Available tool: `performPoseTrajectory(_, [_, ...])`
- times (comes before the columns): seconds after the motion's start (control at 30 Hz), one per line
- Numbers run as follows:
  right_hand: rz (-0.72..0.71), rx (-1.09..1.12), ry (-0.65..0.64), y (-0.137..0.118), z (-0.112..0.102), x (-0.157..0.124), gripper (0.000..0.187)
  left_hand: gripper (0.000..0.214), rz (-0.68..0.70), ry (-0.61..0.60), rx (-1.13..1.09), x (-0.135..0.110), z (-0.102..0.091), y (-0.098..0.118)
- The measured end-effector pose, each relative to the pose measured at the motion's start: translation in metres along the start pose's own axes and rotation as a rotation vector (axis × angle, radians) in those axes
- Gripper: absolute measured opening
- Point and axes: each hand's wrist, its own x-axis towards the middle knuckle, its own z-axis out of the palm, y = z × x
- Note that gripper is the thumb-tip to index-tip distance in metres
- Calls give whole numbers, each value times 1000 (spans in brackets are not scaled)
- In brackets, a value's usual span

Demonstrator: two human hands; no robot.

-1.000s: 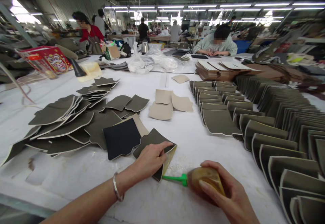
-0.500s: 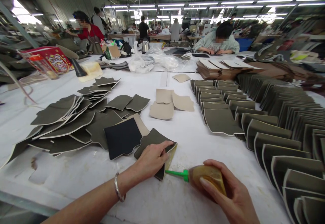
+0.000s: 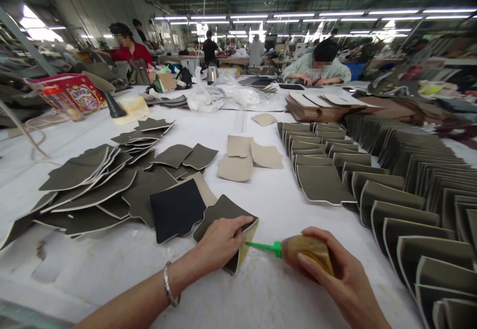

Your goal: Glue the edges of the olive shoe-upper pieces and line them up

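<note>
My left hand (image 3: 222, 241) presses on an olive-green leather-like panel (image 3: 219, 212), its index finger stretched along the right edge and the other fingers curled. That edge shows a yellowish wet-looking strip (image 3: 243, 255). In my right hand (image 3: 341, 264) is a squeeze bottle (image 3: 305, 254) of amber liquid, probably glue, tipped on its side. Its green nozzle (image 3: 264, 246) points left, the tip at the strip beside my left fingers. A black panel (image 3: 178, 209) lies just left of the held piece, over a beige one.
Loose olive panels (image 3: 85, 170) are heaped at left. Several beige pieces (image 3: 235, 167) lie mid-table. Rows of overlapping olive panels (image 3: 395, 205) fill the right. Farther back are a brush (image 3: 115, 105), plastic bags (image 3: 238, 90), stacked brown boards (image 3: 309, 108) and a co-worker (image 3: 316, 65).
The nozzle tip has moved up along the panel's right edge, away from the lower corner. My left hand keeps its place on the panel. The view has tilted slightly.
</note>
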Motion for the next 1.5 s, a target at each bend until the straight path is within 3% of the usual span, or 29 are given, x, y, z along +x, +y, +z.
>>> performPoseTrajectory(0.07, [21, 34, -37, 3, 1, 2, 39, 46, 5, -1, 6, 0, -1, 1])
performPoseTrajectory(0.27, [33, -6, 117, 15, -5, 19, 41, 46, 0, -8, -1, 2, 0, 0])
performPoseTrajectory(0.43, [72, 95, 16, 14, -3, 14, 43, 45, 8, -9, -13, 3, 0, -1])
performPoseTrajectory(0.63, [69, 24, 114, 8, -3, 22, 44, 46, 6, -5, -27, 3, -1, -1])
performPoseTrajectory(0.83, [98, 75, 8, 6, -2, 16, 43, 46, 12, 0, -30, 3, 0, -2])
performPoseTrajectory(1.0, [99, 37, 118, 6, -2, 21, 46, 45, 4, -5, -38, 3, 0, -3])
performPoseTrajectory(1.5, [136, -1, 182, 9, -3, 17, 49, 47, 1, 11, -28, 1, -2, 0])
